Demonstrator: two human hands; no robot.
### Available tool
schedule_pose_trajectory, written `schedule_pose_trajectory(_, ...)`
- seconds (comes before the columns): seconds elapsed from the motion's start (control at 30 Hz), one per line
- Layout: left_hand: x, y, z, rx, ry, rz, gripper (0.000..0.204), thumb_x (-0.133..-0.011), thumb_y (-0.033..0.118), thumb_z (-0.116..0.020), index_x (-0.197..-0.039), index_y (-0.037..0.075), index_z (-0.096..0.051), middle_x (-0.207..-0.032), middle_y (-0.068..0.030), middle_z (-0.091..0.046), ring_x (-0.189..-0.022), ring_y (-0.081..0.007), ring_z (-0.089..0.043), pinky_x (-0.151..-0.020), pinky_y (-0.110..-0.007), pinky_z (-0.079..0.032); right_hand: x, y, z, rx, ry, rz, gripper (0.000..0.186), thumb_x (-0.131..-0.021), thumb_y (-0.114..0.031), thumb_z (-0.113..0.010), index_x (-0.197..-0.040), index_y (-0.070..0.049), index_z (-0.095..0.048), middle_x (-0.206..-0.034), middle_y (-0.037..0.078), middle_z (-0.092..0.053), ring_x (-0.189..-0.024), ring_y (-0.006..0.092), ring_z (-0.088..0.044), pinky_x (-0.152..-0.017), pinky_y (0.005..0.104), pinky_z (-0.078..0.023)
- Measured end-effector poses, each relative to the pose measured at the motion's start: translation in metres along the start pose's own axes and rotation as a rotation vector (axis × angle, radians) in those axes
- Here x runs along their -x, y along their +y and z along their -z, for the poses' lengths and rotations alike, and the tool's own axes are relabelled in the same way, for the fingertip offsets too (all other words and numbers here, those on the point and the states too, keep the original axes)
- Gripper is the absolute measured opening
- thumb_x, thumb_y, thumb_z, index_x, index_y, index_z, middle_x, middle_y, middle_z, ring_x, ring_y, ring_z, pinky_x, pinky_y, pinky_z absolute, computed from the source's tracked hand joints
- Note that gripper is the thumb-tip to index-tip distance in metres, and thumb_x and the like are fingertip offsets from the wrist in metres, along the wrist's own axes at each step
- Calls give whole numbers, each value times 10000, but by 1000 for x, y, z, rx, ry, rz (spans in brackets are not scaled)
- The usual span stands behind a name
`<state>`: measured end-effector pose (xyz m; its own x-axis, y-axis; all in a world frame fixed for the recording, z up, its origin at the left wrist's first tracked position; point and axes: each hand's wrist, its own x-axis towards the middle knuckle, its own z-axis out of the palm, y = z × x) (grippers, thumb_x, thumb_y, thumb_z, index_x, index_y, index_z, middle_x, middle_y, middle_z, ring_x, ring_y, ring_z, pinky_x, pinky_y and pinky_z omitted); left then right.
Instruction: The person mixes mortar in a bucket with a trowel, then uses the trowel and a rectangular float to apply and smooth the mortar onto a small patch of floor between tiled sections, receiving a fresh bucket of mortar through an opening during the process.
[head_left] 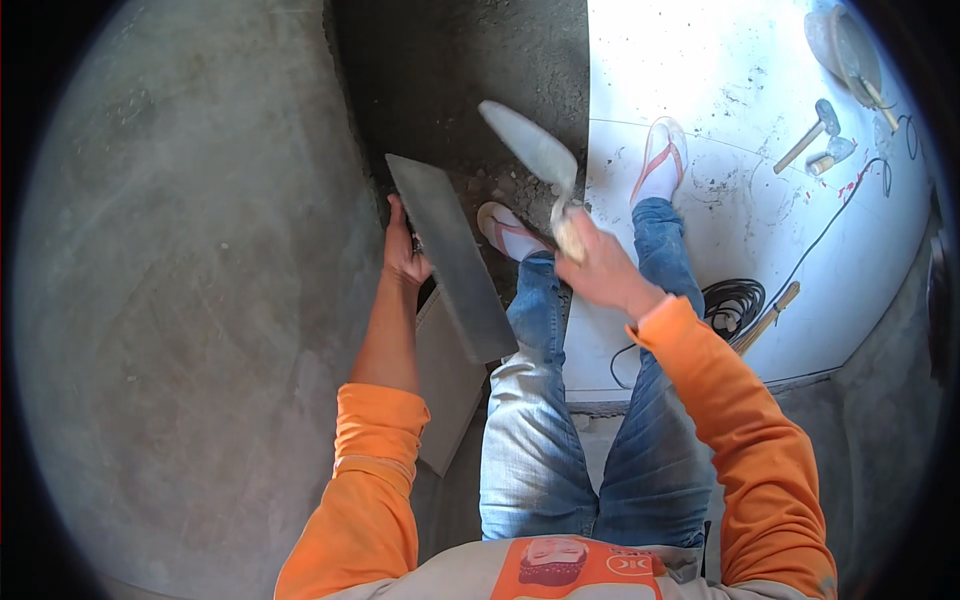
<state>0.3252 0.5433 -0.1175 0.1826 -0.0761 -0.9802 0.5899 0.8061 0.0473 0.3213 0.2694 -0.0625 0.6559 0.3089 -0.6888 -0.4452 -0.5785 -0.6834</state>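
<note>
Long grey rectangular plate (452, 262) beside pointed grey metal trowel (532, 147).
Left grip (406, 262) grasps the plate from its left side, seemingly underneath, where it is hidden; right grip (607, 268) is clenched on the trowel's pale handle (569, 238), blade above the dark gritty floor (450, 70).

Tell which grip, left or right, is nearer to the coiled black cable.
Right. The right grip, holding the trowel, is up-left of the coiled black cable in the picture; the left grip, holding the flat board, lies farther left.
</note>
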Motion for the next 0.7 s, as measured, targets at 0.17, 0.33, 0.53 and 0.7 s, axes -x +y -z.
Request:
schedule_pose_trajectory(0.17,-12,2,53,13,-515,96,533,-944,522,-453,-1242,89,-540,-1082,-122,-645,-961,-242,-639,-816,-372,-549,72,-31,-15,140,-189,370,471,-806,-213,-663,-1217,-90,-470,-902,172,-546,-726,379,-599,-631,416,-518)
schedule_pose_trajectory(0.33,20,-29,35,7,-498,125,535,-946,517,-449,-1241,81,-541,-1089,-124,-643,-966,-242,-638,-820,-376,-547,59,-20,-23,547,-248,373,461,-800,-191,-623,-1232,-115,-480,-891,145,-565,-732,354,-632,-620,405,-549)
schedule_pose_trajectory(0.53,29,-56,28,-84,-497,169,537,-948,511,-443,-1240,71,-542,-1098,-125,-640,-972,-243,-636,-825,-380,-544,-43,13,-4,486,23,1,454,-779,-177,-658,-1185,-123,-463,-867,185,-549,-791,383,-620,-685,467,-521)
schedule_pose_trajectory(0.7,28,-48,36,-107,-481,158,539,-950,506,-438,-1239,62,-543,-1105,-127,-637,-977,-243,-634,-828,-384,-542,28,-40,-15,516,-342,292,484,-807,-173,-630,-1263,-147,-470,-942,192,-569,-835,368,-641,-693,455,-539)
